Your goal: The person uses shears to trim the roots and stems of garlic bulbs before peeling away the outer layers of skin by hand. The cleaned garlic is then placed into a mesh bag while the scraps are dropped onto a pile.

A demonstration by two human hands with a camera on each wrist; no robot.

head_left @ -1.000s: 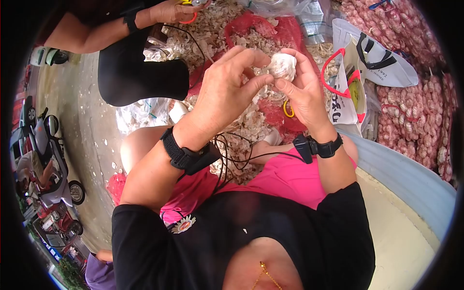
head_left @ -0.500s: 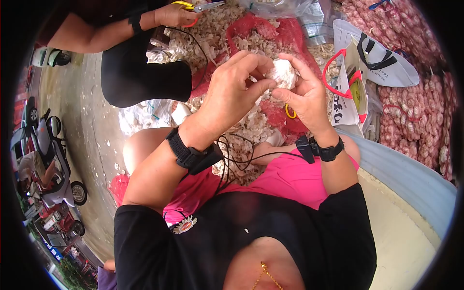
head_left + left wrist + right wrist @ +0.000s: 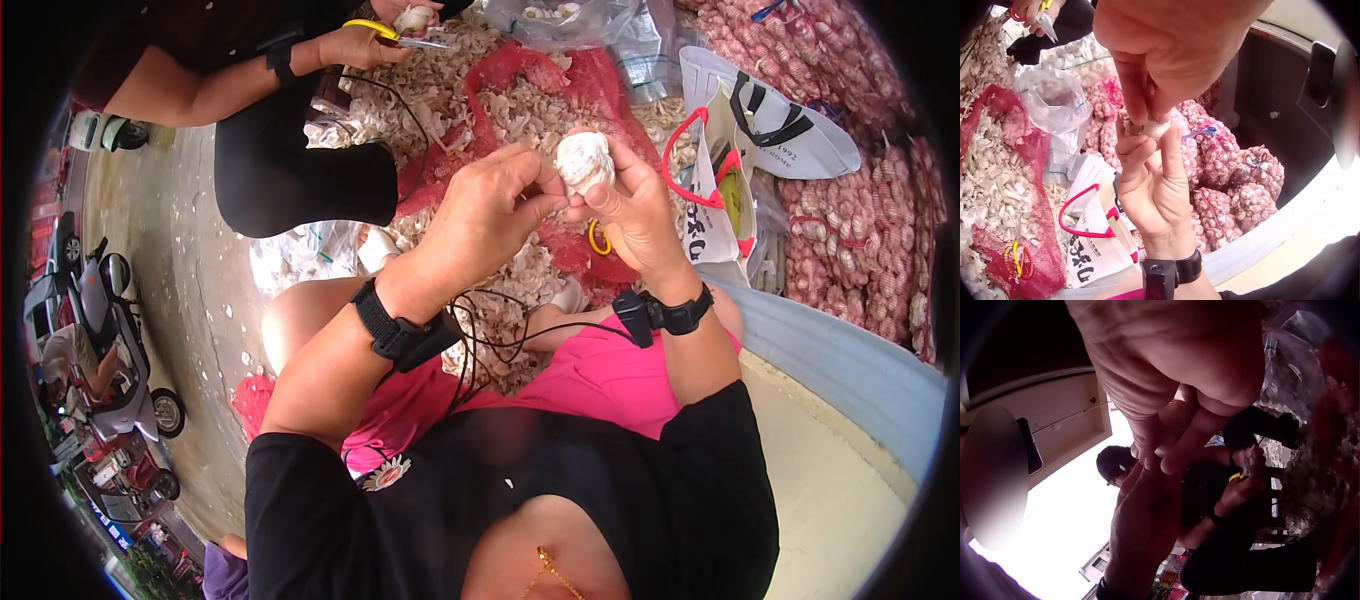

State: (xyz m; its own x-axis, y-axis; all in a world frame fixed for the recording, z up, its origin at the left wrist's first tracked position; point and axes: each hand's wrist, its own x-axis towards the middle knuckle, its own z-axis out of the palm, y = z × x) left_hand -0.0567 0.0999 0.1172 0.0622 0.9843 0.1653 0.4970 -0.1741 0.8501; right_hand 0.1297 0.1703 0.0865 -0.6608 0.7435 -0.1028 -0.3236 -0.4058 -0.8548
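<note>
A whitish garlic bulb (image 3: 585,162) is held up in front of the body by my right hand (image 3: 640,215), its fingers behind and thumb in front. Coming from the left, my left hand (image 3: 485,210) has thumb and forefinger pinched together at the bulb's lower left side, on its papery skin. In the left wrist view the bulb (image 3: 1157,129) shows only in part between both hands' fingertips. The right wrist view is dark, and fingers hide most of the bulb there.
Loose garlic skins (image 3: 510,345) and red mesh (image 3: 560,85) cover the ground ahead, with yellow-handled scissors (image 3: 1017,259) on the mesh. A white bag (image 3: 715,190) and net sacks of garlic (image 3: 850,250) stand at right. Another person holds scissors (image 3: 420,43) at upper left.
The bulb has turned more upright in my right hand. My left fingers have drawn down and slightly away along its side. The other person's scissors have moved towards a garlic bulb.
</note>
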